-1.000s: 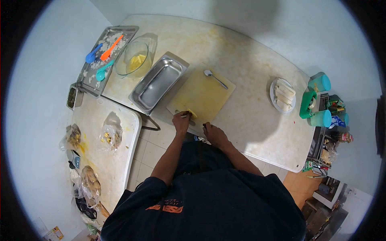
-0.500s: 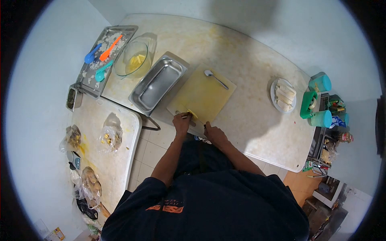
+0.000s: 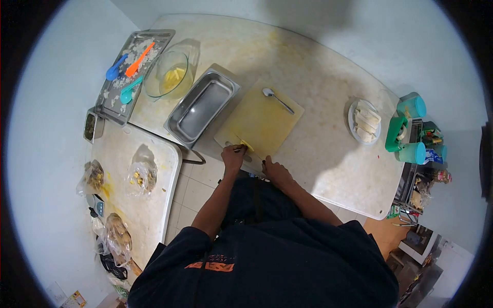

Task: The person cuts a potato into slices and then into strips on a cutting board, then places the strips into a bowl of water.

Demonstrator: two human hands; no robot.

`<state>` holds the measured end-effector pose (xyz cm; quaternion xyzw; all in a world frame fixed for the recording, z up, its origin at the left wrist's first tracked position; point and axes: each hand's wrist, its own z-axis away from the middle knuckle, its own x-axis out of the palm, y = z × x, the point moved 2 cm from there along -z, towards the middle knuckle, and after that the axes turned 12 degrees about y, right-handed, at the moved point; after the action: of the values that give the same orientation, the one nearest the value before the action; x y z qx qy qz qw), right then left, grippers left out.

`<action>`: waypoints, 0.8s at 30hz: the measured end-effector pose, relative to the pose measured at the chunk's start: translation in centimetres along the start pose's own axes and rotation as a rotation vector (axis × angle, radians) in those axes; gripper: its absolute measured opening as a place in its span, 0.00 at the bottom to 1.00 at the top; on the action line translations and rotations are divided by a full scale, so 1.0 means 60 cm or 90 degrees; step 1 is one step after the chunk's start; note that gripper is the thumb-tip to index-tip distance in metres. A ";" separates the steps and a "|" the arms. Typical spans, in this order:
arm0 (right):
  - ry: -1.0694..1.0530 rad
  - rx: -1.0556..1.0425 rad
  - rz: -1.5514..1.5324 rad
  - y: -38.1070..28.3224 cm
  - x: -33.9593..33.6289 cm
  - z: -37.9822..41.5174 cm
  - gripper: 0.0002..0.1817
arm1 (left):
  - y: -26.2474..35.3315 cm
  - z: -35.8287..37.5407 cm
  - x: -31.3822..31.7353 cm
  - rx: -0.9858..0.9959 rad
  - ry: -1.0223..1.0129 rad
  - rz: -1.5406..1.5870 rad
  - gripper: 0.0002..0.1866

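Observation:
My left hand (image 3: 234,155) is closed at the near left edge of the yellow cutting board (image 3: 269,120), its fingers pressed on a small yellow piece (image 3: 247,145). To its right, my right hand (image 3: 275,169) is wrapped round a dark handle at the board's near edge; a thin blade seems to reach toward the yellow piece, though it is hard to make out. A metal spoon (image 3: 278,100) lies on the far part of the board.
Left of the board are a steel pan (image 3: 174,123), a glass bowl (image 3: 191,77) with yellow pieces and a tray (image 3: 110,114) with spoons. A white plate (image 3: 352,123) with pale pieces and turquoise-lidded jars (image 3: 411,153) stand right. Plastic bags (image 3: 141,177) lie on the left table.
The view has shifted slightly. Both hands remain in nearly the same place at the board's near edge, with no clear change in what they hold.

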<state>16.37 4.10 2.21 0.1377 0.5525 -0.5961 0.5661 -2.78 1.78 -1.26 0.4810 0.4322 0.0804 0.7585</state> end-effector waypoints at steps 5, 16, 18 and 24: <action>-0.006 -0.004 -0.024 0.015 0.013 -0.004 0.18 | -0.006 -0.006 0.001 0.042 -0.007 -0.030 0.13; -0.053 0.020 0.004 0.010 0.010 -0.004 0.19 | -0.023 -0.015 -0.001 -0.093 -0.037 0.092 0.12; -0.092 0.038 0.019 0.008 0.006 -0.009 0.23 | -0.022 -0.025 0.001 -0.144 -0.015 0.141 0.14; -0.124 0.065 0.007 -0.004 -0.011 -0.008 0.21 | 0.014 -0.044 -0.023 -0.171 -0.050 0.067 0.21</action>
<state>16.15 4.74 2.69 0.1108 0.4633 -0.6306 0.6127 -5.34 3.22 -0.21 0.3995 0.3621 0.1584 0.8272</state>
